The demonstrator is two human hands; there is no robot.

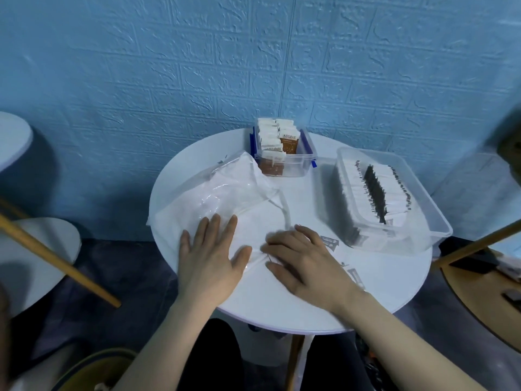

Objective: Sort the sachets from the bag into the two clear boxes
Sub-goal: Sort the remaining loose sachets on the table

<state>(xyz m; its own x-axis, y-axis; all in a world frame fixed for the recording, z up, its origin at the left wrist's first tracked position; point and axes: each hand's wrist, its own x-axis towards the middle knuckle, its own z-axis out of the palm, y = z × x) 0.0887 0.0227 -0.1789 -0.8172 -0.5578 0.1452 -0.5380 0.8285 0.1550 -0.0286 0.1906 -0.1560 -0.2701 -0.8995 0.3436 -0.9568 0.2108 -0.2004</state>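
Head view only: round white table (282, 300) against a blue brick-pattern wall (197, 66). Clear plastic bag (225, 193) lies flattened on the table's left half, crumpled toward its far end, with its near edge under the hands. Left hand (210, 258) rests palm down on the bag, fingers straight and spread, gripping nothing. Right hand (304, 261) sits just beside it, palm down, fingers bent with the tips on the bag's near edge; motion blur there, so cannot tell whether it pinches the plastic or only presses it. Small clear box (306, 153) with blue latches stands at the far edge of the table, touching the bag's far corner, packed with upright white-and-brown sachets (287, 139). Large clear box (423, 193) stands on the table's right side, well apart from the small one, holding a long row of white sachets with black print (375, 193) set on edge. A few loose sachets (328, 241) lie flat on the table by the right wrist, between the hand and the large box; detail too small to read. Wooden poles (56, 258) cross the frame at lower left and at right.
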